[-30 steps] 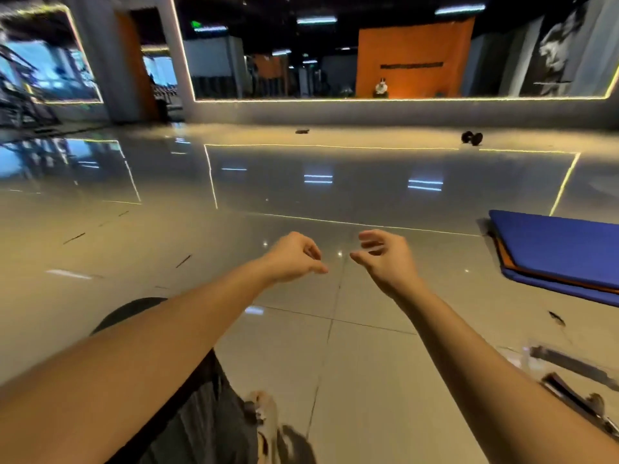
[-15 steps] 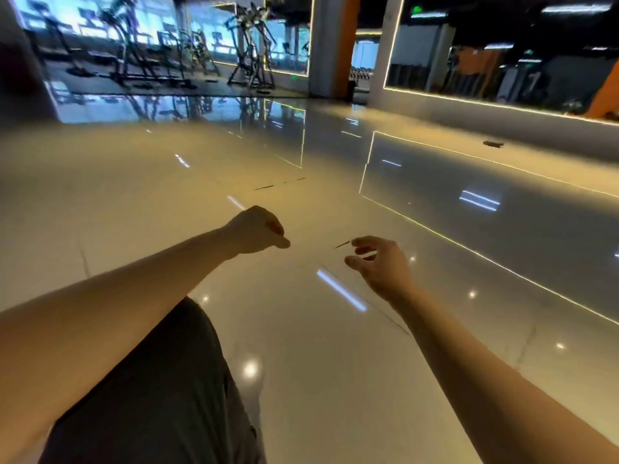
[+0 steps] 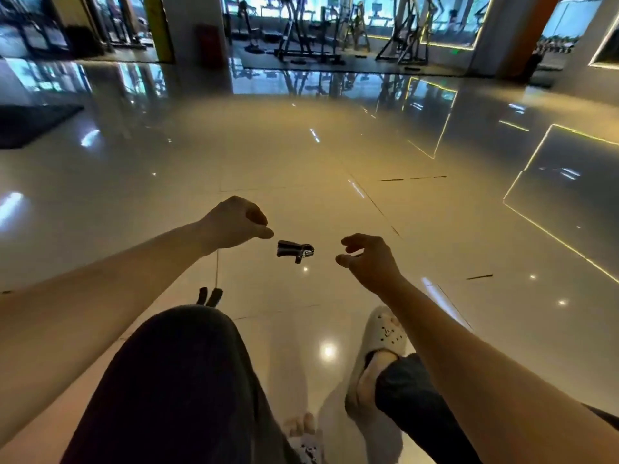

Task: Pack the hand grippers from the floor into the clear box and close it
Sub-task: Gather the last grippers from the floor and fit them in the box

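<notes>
I see a hand gripper point(image 3: 295, 251) lying on the glossy floor point(image 3: 301, 155), between both hands and touching neither. The left hand point(image 3: 234, 224) is curled into an empty fist. The right hand point(image 3: 366, 259) is loosely curled and holds nothing. A second dark gripper point(image 3: 210, 296) lies just past the left knee point(image 3: 187, 329).

Commercial gym. Row of exercise machines point(image 3: 311, 31) along far side, bright windows behind, frames mirrored in floor. Wide floor point(image 3: 234, 155) of glossy pale tiles, ceiling lights reflected. Dark mat point(image 3: 30, 122) at left edge. Glowing light strip point(image 3: 483, 23) edging far window. Small hand gripper point(image 3: 294, 251) lying on tiles.
</notes>
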Available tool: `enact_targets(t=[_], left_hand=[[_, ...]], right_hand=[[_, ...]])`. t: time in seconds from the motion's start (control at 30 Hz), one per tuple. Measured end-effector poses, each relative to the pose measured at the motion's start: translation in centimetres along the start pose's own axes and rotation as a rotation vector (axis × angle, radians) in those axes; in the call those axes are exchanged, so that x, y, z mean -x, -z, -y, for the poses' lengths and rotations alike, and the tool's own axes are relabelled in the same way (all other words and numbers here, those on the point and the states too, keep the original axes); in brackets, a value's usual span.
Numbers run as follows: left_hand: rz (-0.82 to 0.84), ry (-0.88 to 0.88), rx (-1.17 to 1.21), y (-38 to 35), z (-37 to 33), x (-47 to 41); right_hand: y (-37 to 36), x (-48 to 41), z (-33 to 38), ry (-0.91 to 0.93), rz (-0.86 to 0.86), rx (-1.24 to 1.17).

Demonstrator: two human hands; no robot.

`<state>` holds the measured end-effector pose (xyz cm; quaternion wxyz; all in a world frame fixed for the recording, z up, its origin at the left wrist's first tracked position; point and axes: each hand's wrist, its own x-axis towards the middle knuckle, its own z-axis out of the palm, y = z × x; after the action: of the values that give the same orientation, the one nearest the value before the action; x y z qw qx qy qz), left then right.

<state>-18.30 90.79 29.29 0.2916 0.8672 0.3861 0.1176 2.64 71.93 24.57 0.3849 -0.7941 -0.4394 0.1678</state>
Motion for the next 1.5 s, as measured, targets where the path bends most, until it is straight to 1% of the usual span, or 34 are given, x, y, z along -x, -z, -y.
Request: enact_targets(t=[0.1,0.23,0.3,0.47,0.6,0.73,0.87,0.93,1.03,1.1,1.2,1.33,1.5], left_hand=[[-0.015,0.099,-0.068,1.4,3.0,-0.1],[0.067,0.218,-0.173,2.3,6.9,-1.0],[0.074,0.28,-0.181,1.6,9.0,-2.0],[-0.065,0.449,-0.029,-4.3,15.2,-5.6],[-0.121,0.588,0.062,-9.5,20.6,-8.4],[-0.17,0.699,0.098,-13.5,25.8,-11.3],[-0.194,0.791,0.082,-16.7,30.2,-13.4],[-0.194,0.822,0.029,-18.1,32.1,-14.1],[-0.157,0.878,-0.076,-19.9,34.5,-14.4],[-0.138,0.901,-0.121,-20.9,35.7,-14.1],[-0.192,0.887,-0.116,-22.0,36.5,-14.2],[-0.253,0.876,-0.012,-22.9,36.0,-15.2],[-0.237,0.826,0.056,-23.4,34.3,-16.6]], right_hand=[[-2.8,-4.3,-0.5,0.043,0.081,0.005],[-6.8,-9.8,-1.5,0.094,0.18,0.022],[-9.0,-12.5,-2.3,0.114,0.222,0.022],[-15.1,-19.4,-5.2,0.109,0.347,0.055],[-19.5,-25.3,-7.9,0.104,0.422,0.092],[-24.1,-31.2,-10.7,0.069,0.476,0.105],[-28.6,-36.4,-13.5,0.069,0.521,0.182],[-30.6,-38.7,-14.9,0.086,0.533,0.251],[-33.1,-41.4,-17.0,0.137,0.544,0.435],[-34.4,-42.4,-18.5,0.128,0.545,0.543],[-35.8,-43.1,-20.0,0.145,0.508,0.634],[-36.7,-42.8,-20.2,0.197,0.421,0.662],[-36.3,-40.5,-19.8,0.21,0.443,0.608]])
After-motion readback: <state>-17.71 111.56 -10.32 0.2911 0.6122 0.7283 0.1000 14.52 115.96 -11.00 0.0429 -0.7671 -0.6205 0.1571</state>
